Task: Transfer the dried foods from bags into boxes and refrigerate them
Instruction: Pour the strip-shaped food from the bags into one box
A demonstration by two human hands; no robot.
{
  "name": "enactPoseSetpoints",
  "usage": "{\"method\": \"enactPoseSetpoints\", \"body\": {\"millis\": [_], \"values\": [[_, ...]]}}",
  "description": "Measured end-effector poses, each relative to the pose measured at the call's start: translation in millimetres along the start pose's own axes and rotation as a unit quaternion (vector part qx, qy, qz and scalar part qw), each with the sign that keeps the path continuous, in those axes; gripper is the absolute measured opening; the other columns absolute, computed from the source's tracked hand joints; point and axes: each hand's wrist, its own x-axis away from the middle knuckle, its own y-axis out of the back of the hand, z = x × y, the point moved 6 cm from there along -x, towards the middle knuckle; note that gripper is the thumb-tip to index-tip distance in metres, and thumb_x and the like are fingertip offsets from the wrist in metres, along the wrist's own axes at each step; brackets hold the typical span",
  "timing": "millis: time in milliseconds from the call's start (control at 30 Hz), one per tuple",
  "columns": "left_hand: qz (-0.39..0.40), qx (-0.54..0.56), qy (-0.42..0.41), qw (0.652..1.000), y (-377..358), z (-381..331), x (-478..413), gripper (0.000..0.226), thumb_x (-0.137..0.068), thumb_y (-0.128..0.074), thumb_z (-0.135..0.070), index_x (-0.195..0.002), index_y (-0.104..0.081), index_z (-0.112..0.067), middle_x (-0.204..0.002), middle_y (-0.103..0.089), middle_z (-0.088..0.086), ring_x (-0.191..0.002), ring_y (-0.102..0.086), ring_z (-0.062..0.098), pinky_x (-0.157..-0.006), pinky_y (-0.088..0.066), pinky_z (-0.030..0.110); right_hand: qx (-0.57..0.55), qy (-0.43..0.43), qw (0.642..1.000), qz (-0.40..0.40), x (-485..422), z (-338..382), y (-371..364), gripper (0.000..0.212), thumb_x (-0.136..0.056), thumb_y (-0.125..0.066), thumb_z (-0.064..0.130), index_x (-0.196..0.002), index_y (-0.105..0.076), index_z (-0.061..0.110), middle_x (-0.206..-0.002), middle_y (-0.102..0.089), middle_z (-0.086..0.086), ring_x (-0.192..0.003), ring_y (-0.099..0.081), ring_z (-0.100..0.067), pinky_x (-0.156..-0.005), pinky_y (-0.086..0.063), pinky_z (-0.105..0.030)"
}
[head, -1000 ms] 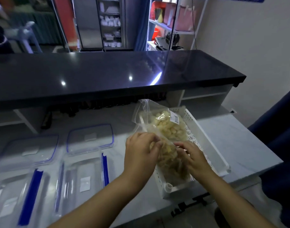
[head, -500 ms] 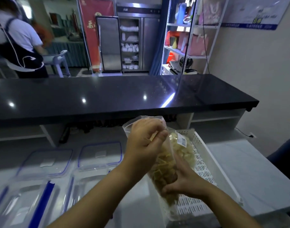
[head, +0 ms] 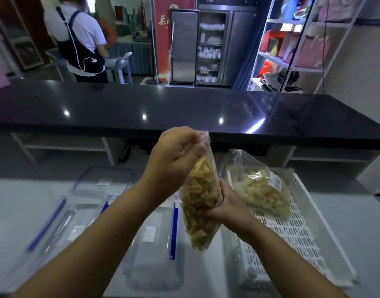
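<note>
We are at the opening step. A bag of yellow dried strips (head: 198, 203) hangs upright in the air just left of the white slotted basket (head: 303, 237), above the bench (head: 361, 222), and its mouth looks unopened. Our left hand (head: 174, 153) pinches the plastic at the bag's top, the grip tight on that edge. Our right hand (head: 227, 206) wraps the bag's middle from the basket side, its fingers curled round the bag and partly hidden behind the plastic. No food shows in any box, so we judge the task barely begun.

Next we would need to part the top of the bag while the right hand steadies it. Then we would carry it further left of the basket and tip it into the near clear box (head: 154, 244), keeping the mouth low so the strips do not scatter.

Counting from far left of the basket towards it:
- **Boxes:** two with blue clips, the far clear box (head: 62, 224) and the near one.
- **Lids:** one loose lid (head: 103, 181) behind them; blur hides whether there is another.
- **Bags:** two, the one in our hands and the paler bag (head: 260, 190) lying inside the basket.
- **Baskets:** one.
</note>
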Motion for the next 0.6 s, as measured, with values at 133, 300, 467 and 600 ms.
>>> {"method": "enactPoseSetpoints", "body": {"millis": [133,300,467,600], "values": [[0.023,-0.02,0.024,0.999,17,21,18,0.024,-0.085,-0.049,-0.033,-0.085,-0.064,-0.014,-0.087,-0.065,0.002,-0.087,-0.058,0.012,-0.081,-0.049,0.04,0.018,-0.04,0.999,0.022,-2,-7,-18,0.074,-0.064,-0.079,0.011,-0.122,-0.036,0.025,-0.11,-0.057,0.0,-0.101,-0.059,-0.015,-0.08,-0.057,-0.033],[0.036,-0.025,0.05,0.998,36,55,41,0.024,-0.083,-0.052,-0.036,-0.082,-0.065,-0.016,-0.089,-0.063,-0.006,-0.092,-0.057,0.005,-0.081,-0.048,0.024,0.085,-0.075,0.992,0.049,0,-9,-24,0.071,-0.063,-0.077,0.018,-0.123,-0.038,0.024,-0.108,-0.057,0.001,-0.098,-0.061,-0.014,-0.079,-0.056,-0.031],[0.078,-0.062,0.131,0.986,49,95,76,0.004,-0.081,-0.068,-0.027,-0.078,-0.066,-0.029,-0.091,-0.058,-0.021,-0.098,-0.052,-0.005,-0.082,-0.036,0.012,0.165,-0.109,0.978,0.068,0,-8,-21,0.067,-0.064,-0.077,0.005,-0.118,-0.041,0.022,-0.1,-0.061,-0.004,-0.086,-0.065,-0.014,-0.073,-0.059,-0.029],[0.088,-0.021,0.203,0.975,63,124,104,0.018,-0.078,-0.073,-0.019,-0.068,-0.065,-0.032,-0.08,-0.065,-0.015,-0.092,-0.059,0.002,-0.078,-0.038,0.006,0.259,-0.14,0.953,0.072,-4,-14,-27,0.067,-0.059,-0.076,0.015,-0.115,-0.041,0.026,-0.091,-0.065,-0.002,-0.077,-0.066,-0.016,-0.069,-0.059,-0.037]]}}
